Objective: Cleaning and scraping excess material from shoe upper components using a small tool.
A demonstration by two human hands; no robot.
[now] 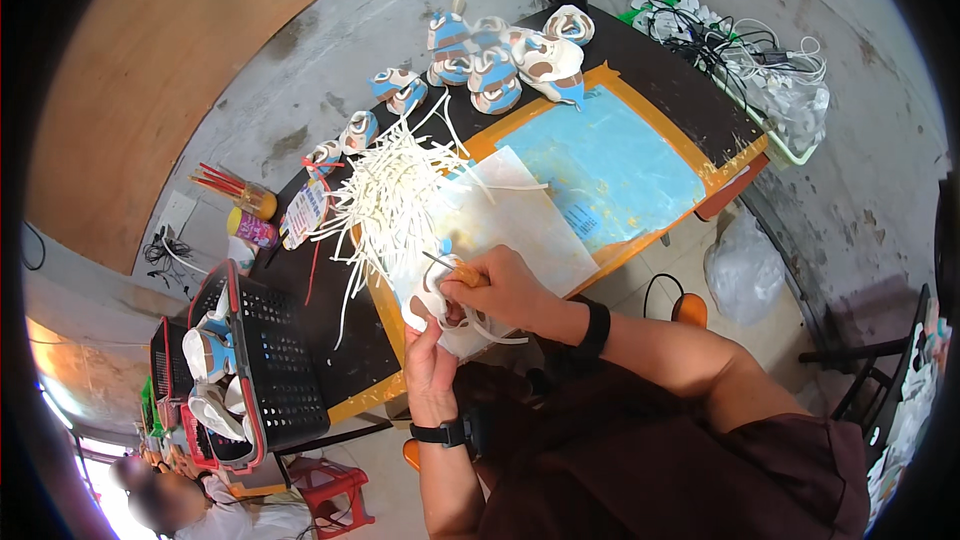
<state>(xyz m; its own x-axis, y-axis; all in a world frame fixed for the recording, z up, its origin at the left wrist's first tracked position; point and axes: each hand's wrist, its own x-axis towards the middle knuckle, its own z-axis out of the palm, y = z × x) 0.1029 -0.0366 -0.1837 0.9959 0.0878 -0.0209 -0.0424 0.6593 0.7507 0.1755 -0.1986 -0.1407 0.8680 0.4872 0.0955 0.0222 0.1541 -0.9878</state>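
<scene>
While right hand (pixel 512 286) grips orange-handled tool (pixel 467 276), left hand (pixel 430 355) pinches white-and-brown shoe (pixel 429 290), shoe at near edge of table (pixel 655 65), white laces (pixel 395 190) heaped just beyond.

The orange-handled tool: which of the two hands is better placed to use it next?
Probably the right hand: it grips the orange-handled tool, its tip by the shoe, which the left hand holds.
</scene>
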